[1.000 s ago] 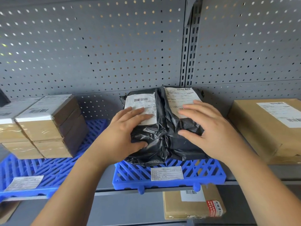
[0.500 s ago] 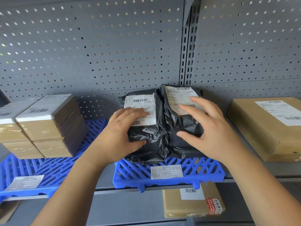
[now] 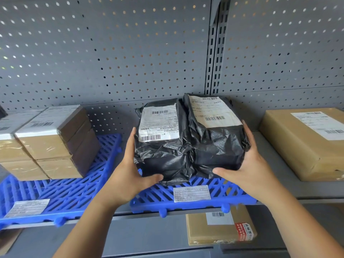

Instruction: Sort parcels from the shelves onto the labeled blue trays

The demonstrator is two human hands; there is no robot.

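**Both grips now on the outer sides of the black pair**

Half a second ago my hands lay flat on top, covering the labels. Now the left grip (image 3: pixel 130 175) clasps the outer side of the left black parcel (image 3: pixel 160 146), and the right grip (image 3: pixel 249 168) clasps the outer side of the right black parcel (image 3: pixel 214 144). Both thumbs are hooked along the front lower edge, and both white labels are uncovered.

The two parcels touch each other and sit on the middle blue tray (image 3: pixel 234 191), well back from its front edge, where the tray label (image 3: pixel 191 193) is stuck. Bare shelf lies open between the right parcel and the large cardboard box (image 3: pixel 307 146). A narrow gap separates this tray from the left blue tray (image 3: pixel 65 190).

I count two blue trays, two black parcels, four tan boxes (image 3: pixel 44 146) in two stacks on the left tray, and one small box (image 3: pixel 216 231) on the lower shelf.
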